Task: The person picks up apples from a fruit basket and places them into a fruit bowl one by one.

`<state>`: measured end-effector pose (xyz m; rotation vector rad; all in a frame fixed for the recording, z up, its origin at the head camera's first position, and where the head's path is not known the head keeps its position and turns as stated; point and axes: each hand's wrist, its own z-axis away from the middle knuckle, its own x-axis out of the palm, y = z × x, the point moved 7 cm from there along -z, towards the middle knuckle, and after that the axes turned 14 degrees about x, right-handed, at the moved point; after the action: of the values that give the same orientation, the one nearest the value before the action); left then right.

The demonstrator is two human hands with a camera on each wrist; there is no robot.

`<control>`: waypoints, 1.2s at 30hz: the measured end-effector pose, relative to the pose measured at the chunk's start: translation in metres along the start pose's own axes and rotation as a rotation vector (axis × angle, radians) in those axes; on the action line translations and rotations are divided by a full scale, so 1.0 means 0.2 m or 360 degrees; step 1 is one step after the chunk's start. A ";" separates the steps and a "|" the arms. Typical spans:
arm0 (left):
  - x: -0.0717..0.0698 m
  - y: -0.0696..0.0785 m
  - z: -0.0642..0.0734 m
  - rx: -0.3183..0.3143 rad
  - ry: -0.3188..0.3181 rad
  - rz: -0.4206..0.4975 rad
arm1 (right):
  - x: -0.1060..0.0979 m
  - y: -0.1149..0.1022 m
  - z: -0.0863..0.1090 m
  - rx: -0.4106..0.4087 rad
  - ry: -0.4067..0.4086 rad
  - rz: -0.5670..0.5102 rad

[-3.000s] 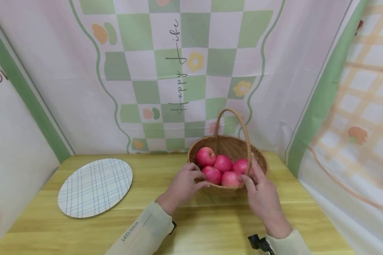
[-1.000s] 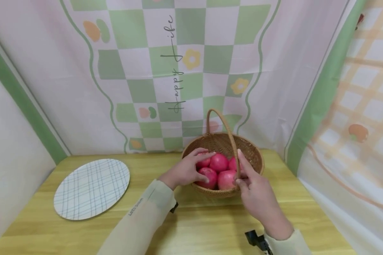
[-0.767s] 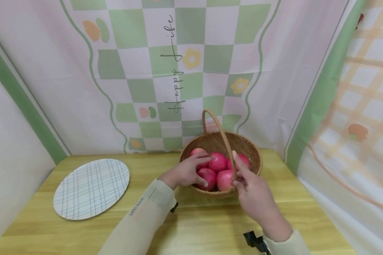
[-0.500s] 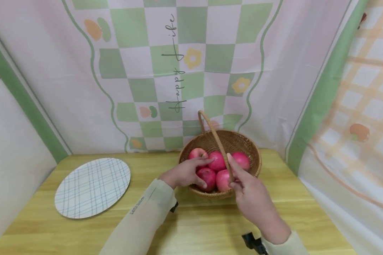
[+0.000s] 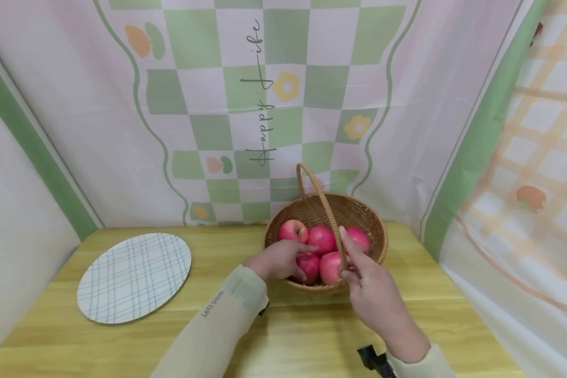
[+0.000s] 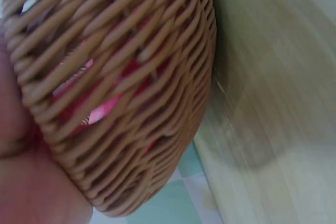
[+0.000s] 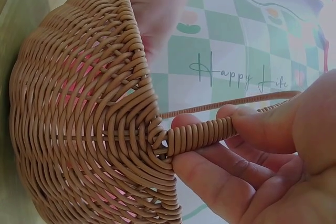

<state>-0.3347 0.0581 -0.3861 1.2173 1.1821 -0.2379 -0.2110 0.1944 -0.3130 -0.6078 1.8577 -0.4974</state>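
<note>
A brown wicker basket holds several pinkish-red apples at the back of the table. My left hand reaches over its left rim, with thumb and fingers round the front-left apple. The basket's handle leans toward the left; my right hand pinches its near end. Seen from the right wrist, thumb and fingers hold the wrapped handle just above the rim. In the left wrist view the woven wall hides most of the fruit, and only part of the hand shows.
A round white plate with a blue grid pattern lies on the left of the wooden table. Printed cloth hangs right behind the basket, and further cloths stand at both sides.
The basket has shifted slightly left and its handle has turned leftward in my right hand. My left hand has gone from the rim, over the apples, to the front-left one.
</note>
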 end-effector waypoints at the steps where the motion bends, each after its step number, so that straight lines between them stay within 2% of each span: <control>1: 0.00 0.01 0.00 0.0002 -0.0014 -0.0048 | 0.00 0.00 0.00 0.0000 -0.0001 -0.0002; 4: 0.01 0.02 0.00 0.0021 -0.0049 -0.0171 | 0.00 -0.01 0.00 -0.0001 -0.0010 -0.0008; 7: 0.02 0.02 0.00 0.0022 -0.0069 -0.0231 | 0.00 -0.01 0.00 -0.0001 -0.0023 -0.0016; 14: 0.02 0.03 -0.01 0.0096 -0.0102 -0.0350 | 0.00 -0.01 -0.01 0.0005 -0.0048 -0.0013; 19: 0.00 0.03 -0.01 0.0172 -0.0040 -0.0377 | 0.00 0.00 -0.01 0.0003 -0.0053 -0.0017; 22: -0.03 0.03 0.00 0.0186 0.0037 -0.0336 | -0.01 0.01 -0.01 0.0000 -0.0045 -0.0033; 27: -0.08 0.03 0.02 0.0156 0.0182 -0.0142 | -0.03 0.06 -0.02 0.0077 -0.0047 -0.0065; 32: -0.20 0.07 0.05 0.0136 0.0381 0.0081 | -0.03 0.08 -0.03 0.0136 -0.0078 -0.0109; 36: -0.28 0.12 0.07 0.0185 0.0466 0.0188 | -0.04 0.09 -0.04 0.0152 -0.0093 -0.0110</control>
<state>-0.3336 0.0329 -0.3297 1.4547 1.3564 -0.0398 -0.2185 0.2132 -0.3152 -0.6175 1.7519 -0.6047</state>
